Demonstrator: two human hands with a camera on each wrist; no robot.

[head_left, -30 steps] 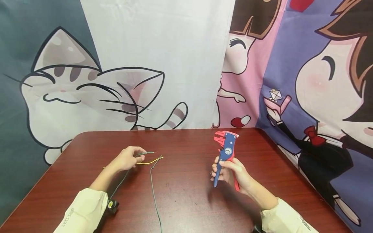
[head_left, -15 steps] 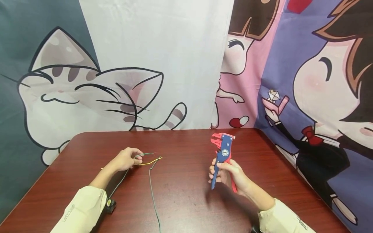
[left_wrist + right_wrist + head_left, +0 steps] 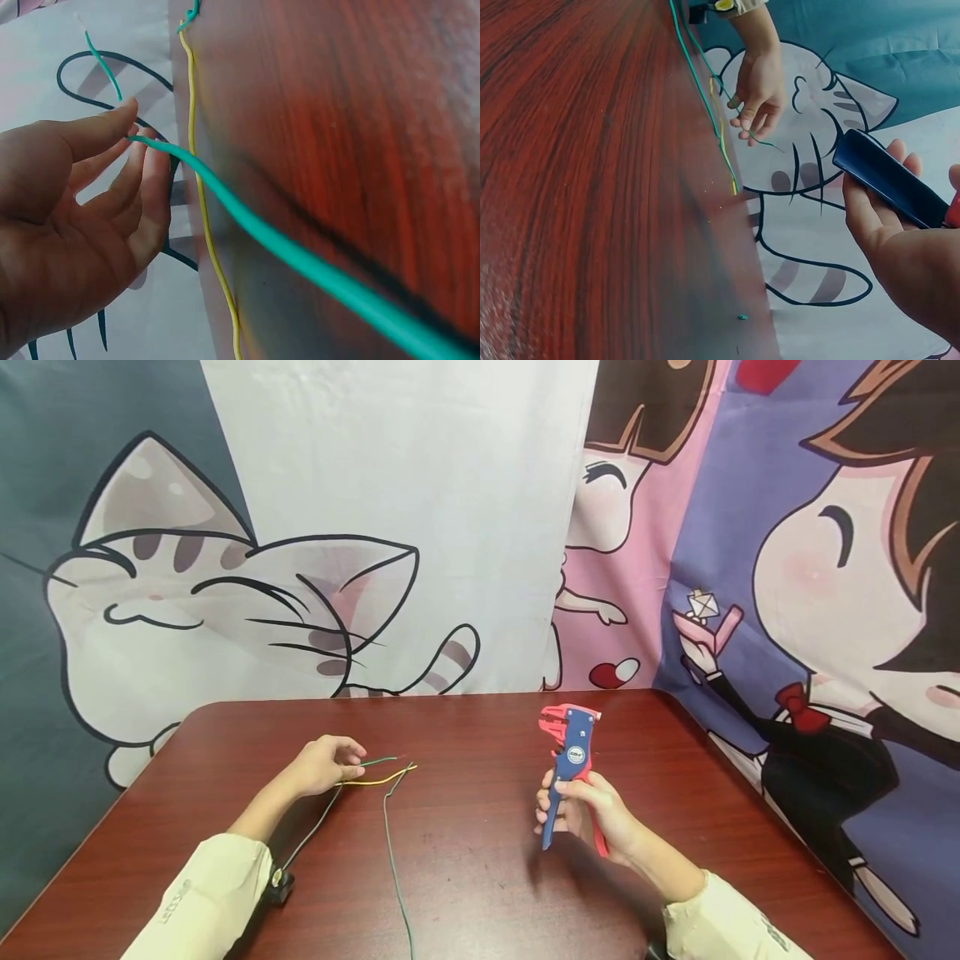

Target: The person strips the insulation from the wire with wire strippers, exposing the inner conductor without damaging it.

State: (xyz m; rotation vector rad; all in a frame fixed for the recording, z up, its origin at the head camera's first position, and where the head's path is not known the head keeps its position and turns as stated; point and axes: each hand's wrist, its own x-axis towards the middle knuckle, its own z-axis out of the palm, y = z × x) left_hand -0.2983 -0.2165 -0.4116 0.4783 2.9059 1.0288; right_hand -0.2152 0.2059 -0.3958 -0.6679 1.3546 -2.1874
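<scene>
My left hand (image 3: pixel 322 768) pinches a green wire (image 3: pixel 247 217) between thumb and fingertips, above the left side of the table. The wire's tip (image 3: pixel 82 25) sticks out past the fingers and looks bare and pale. Below it a yellow wire (image 3: pixel 386 779) lies on the table, its end meeting the end of another green wire (image 3: pixel 393 852). On the right, my right hand (image 3: pixel 600 806) grips wire strippers (image 3: pixel 576 756) with blue and red handles, held up off the table, their red jaws spread and pointing left with no wire in them.
The brown wooden table (image 3: pixel 480 877) ends at the back against a cartoon-printed cloth (image 3: pixel 480 527). A tiny green scrap (image 3: pixel 742 317) lies near the table's back edge. Black wrist cameras sit under both sleeves, one by the left cuff (image 3: pixel 279 885).
My left fingers have rolled a little on the green wire, which has slipped from over the fingertips to lower in the pinch. The wire strippers stay almost in place.
</scene>
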